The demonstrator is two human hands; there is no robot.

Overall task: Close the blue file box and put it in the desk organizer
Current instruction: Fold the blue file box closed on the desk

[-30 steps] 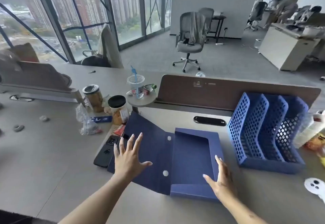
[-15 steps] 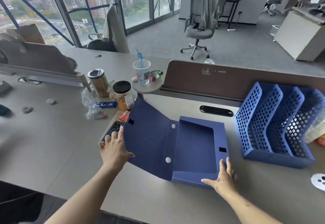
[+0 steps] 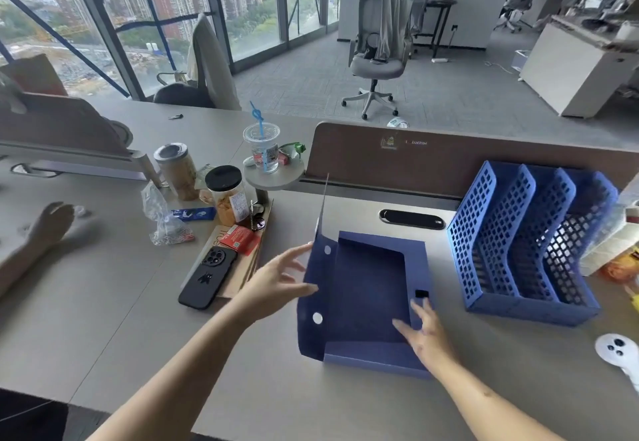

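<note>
The blue file box (image 3: 370, 288) lies flat on the grey desk, its tray open to the top. Its lid flap (image 3: 320, 243) stands nearly upright along the left side, seen edge-on. My left hand (image 3: 276, 285) is behind that flap, fingers spread and touching its outer face. My right hand (image 3: 423, 335) rests with fingers apart on the box's near right corner, next to a small black clasp. The blue lattice desk organizer (image 3: 525, 243) stands just right of the box, with three slots open to the top.
A black phone (image 3: 207, 276) on a brown paper bag, a red packet (image 3: 238, 238), snack jars (image 3: 226, 200) and a plastic cup (image 3: 262, 146) sit left of the box. A white controller (image 3: 619, 354) lies at the right. Another person's hand (image 3: 52, 221) rests far left. A brown divider (image 3: 449, 157) runs behind.
The lid flap has swung up from slanting open on the left to nearly upright, with my left hand pushing it. My right hand has shifted up onto the box's near right corner.
</note>
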